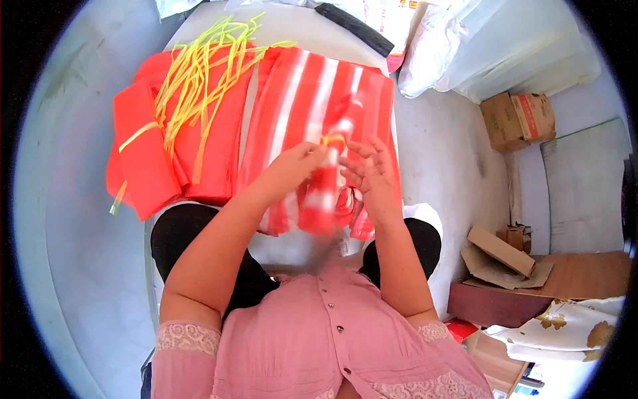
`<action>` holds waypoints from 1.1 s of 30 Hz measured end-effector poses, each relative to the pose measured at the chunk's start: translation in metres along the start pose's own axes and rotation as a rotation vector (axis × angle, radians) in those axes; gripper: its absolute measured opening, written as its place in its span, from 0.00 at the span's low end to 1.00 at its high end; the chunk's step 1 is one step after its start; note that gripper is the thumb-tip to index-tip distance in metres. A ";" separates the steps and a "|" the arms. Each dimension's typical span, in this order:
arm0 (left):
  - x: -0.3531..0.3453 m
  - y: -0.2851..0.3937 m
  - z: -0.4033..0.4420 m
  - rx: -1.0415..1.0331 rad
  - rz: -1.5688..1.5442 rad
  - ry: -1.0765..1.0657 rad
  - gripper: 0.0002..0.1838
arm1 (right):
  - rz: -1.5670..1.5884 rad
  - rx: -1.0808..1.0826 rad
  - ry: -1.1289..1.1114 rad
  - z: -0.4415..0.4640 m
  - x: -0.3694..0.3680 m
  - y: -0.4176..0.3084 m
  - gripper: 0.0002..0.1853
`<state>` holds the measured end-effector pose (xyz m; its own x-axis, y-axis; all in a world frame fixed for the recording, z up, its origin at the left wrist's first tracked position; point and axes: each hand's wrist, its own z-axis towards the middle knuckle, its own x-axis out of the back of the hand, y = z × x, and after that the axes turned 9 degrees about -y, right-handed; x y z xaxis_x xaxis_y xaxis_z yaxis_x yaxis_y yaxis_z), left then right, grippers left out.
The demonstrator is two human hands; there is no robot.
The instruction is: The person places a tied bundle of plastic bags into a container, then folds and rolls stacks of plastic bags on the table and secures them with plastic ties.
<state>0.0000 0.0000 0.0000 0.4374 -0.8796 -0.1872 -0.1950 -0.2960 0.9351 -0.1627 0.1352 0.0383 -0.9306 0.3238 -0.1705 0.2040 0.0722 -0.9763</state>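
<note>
A rolled bundle of red-and-white striped plastic sheets [321, 199] stands out from the stack, blurred by motion. Around its upper part runs a yellow strip [330, 140]. My left hand [298, 166] pinches at the strip from the left side, thumb and fingers together. On the other side, my right hand [373, 174] has its fingers apart, close to the bundle; whether a fingertip touches it, I cannot tell. Beneath both hands lies a stack of striped sheets [292, 90].
Left of the stack are plain red sheets [222, 143] with loose yellow strips [199, 80] and a tied red bundle [143, 143] on top. A black bar [355, 30] lies at the far edge. Cardboard boxes [515, 121] stand at the right wall.
</note>
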 end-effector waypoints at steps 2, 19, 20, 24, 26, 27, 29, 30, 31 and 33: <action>-0.005 0.001 -0.001 0.051 -0.719 -0.122 0.26 | 0.029 0.176 -0.089 -0.001 0.001 -0.008 0.26; -0.013 -0.059 -0.001 0.095 -0.218 0.031 0.39 | -1.048 0.379 -0.442 0.048 0.022 0.055 0.29; -0.013 -0.063 0.000 0.099 -0.183 0.036 0.40 | -1.099 0.362 -0.489 0.053 0.025 0.053 0.30; -0.018 -0.057 -0.003 0.114 -0.155 0.041 0.43 | -1.136 0.380 -0.519 0.081 0.034 0.059 0.32; -0.018 -0.056 -0.005 0.108 -0.101 0.058 0.45 | -1.183 0.452 -0.491 0.095 0.038 0.066 0.31; -0.018 -0.060 -0.005 0.099 -0.026 0.076 0.46 | -1.239 0.441 -0.468 0.100 0.035 0.062 0.31; -0.016 -0.070 0.000 0.097 0.018 0.081 0.47 | -1.347 0.415 -0.420 0.107 0.031 0.055 0.30; -0.015 -0.074 0.002 0.102 -0.013 0.067 0.47 | -1.362 0.368 -0.405 0.110 0.026 0.050 0.30; -0.014 -0.078 0.004 0.105 -0.045 0.059 0.46 | -1.377 0.321 -0.390 0.113 0.021 0.044 0.30; -0.015 -0.076 0.003 0.108 -0.108 0.044 0.45 | -1.340 0.264 -0.364 0.124 0.021 0.043 0.29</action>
<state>0.0054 0.0350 -0.0694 0.4985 -0.8239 -0.2695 -0.2369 -0.4286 0.8719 -0.2111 0.0284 -0.0239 -0.4046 -0.1092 0.9080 -0.9088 -0.0631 -0.4125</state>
